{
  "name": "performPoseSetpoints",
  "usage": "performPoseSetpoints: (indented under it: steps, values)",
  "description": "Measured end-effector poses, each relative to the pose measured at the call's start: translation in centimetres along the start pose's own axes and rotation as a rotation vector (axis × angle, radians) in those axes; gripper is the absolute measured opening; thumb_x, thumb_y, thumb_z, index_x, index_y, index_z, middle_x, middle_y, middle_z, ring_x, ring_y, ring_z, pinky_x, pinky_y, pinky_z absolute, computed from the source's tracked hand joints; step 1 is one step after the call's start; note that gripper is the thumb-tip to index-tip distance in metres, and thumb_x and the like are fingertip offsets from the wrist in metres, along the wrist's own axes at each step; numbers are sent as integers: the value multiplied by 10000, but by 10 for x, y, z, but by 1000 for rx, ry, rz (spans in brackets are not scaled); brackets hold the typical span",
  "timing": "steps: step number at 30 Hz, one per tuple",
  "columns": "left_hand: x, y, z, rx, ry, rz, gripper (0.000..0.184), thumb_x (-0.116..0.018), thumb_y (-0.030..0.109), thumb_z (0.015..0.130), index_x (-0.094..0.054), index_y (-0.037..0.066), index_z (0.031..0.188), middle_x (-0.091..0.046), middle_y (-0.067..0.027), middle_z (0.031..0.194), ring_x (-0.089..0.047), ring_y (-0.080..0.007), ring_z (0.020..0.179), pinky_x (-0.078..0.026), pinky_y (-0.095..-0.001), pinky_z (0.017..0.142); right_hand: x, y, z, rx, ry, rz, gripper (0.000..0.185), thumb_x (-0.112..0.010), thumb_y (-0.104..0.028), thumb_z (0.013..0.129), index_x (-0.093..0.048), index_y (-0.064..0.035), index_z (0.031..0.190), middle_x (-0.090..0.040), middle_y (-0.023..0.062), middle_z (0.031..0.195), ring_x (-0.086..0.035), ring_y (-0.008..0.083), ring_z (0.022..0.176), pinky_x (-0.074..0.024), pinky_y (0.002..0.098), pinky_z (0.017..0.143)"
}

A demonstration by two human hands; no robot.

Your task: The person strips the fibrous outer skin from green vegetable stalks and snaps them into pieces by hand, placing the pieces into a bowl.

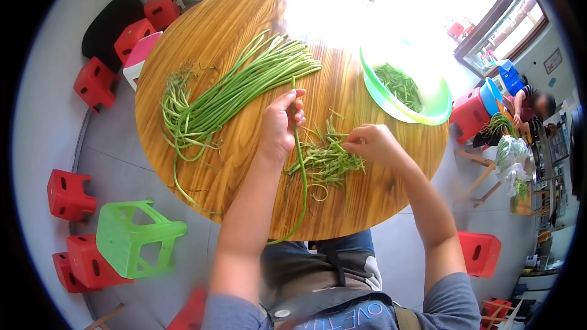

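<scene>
Trimmings pile sits on the wooden tabletop, toward your side; loose, tangled green scraps.

Your left hand is just up and left of the pile, palm turned toward it. Its fingers are closed on one long green stem, near the stem's upper end. That stem stands up a little past the fingers, then runs down along the pile's left side and curves to the tabletop edge below the pile. Can't tell if it touches the scraps.

Your right hand is at the pile's right edge, fingers bent, tips narrow and close together over the scraps. Can't tell if they grip anything.

Long stem bundle: up and left of the pile, well apart from it, stems lying roughly parallel, pale curled ends at the far left. One strand trails from it toward the near edge, left of the pile.

Green basin: up and right of the pile, cut green pieces inside, far part washed out by glare.

Green stool on the floor, below and left of the pile. Another person, well right of the pile, is handling leafy greens.
</scene>
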State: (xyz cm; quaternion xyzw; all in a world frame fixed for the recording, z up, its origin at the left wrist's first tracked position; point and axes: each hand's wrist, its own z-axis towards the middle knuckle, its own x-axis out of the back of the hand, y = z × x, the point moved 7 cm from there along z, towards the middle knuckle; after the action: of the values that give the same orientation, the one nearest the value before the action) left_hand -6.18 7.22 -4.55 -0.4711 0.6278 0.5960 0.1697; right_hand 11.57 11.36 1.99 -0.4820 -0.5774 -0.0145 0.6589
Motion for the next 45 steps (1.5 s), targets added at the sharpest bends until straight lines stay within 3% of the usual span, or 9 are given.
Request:
performPoseSetpoints:
  steps: [14,18,21,24,28,31,37,40,45]
  values:
    - [-2,-5,-1,18,5,-2,210,-487,157,886,-586,-13,957,-539,-6,633,-445,-78,490,-353,-229,470,25,3,-10,-228,-150,-38,188,-621,-174,757,-629,-18,861,-622,84,747,-564,162,660,-462,292,626]
    - [-1,-6,0,23,2,22,208,-489,156,885,-589,-11,958,-540,-2,632,-443,-75,487,-353,-229,469,38,6,-21,-165,-299,-234,183,-627,-180,752,-609,-26,849,-621,86,711,-568,186,632,-453,306,602]
    - [-4,-5,-1,22,-2,54,207,-493,153,882,-591,-13,958,-541,1,627,-438,-72,480,-343,-227,462,52,6,-27,-83,-166,-607,166,-638,-171,748,-612,-25,821,-623,89,697,-579,193,640,-456,307,605]
    - [-4,-6,-1,15,-6,71,205,-490,148,881,-588,-15,959,-543,-1,625,-432,-72,473,-333,-227,455,56,-5,-32,60,-208,-427,143,-640,-157,766,-625,-24,816,-607,75,670,-567,157,634,-453,291,606]
    - [-13,-6,-7,51,13,90,230,-462,176,906,-565,4,1018,-536,-3,628,-418,-71,465,-329,-226,451,100,-3,-24,54,178,-81,163,-629,-165,800,-645,-9,845,-615,107,673,-562,176,585,-451,292,584]
    - [-29,-5,-21,75,-54,171,249,-437,201,926,-548,20,1057,-521,0,626,-401,-64,456,-311,-213,434,147,22,-15,-85,599,-180,220,-635,-204,794,-650,-24,920,-645,126,797,-612,182,736,-468,290,680]
    - [-39,-25,-26,207,-210,176,271,-399,204,941,-543,8,1060,-474,9,615,-338,-57,440,-270,-197,408,135,26,4,224,857,-386,320,-644,-239,794,-618,-79,1070,-631,145,979,-613,229,880,-484,339,765]
    - [-44,-25,-30,173,-240,237,271,-380,172,924,-556,-5,1029,-466,6,613,-320,-60,439,-259,-197,401,82,17,21,70,611,333,317,-567,-315,880,-620,-70,1074,-628,66,863,-543,95,697,-457,237,636]
    - [-45,-30,-32,181,-203,227,253,-388,173,913,-566,4,971,-499,-16,627,-362,-69,444,-276,-187,405,-5,10,53,-119,211,920,294,-534,-283,910,-622,-15,992,-595,15,815,-489,72,628,-414,194,597]
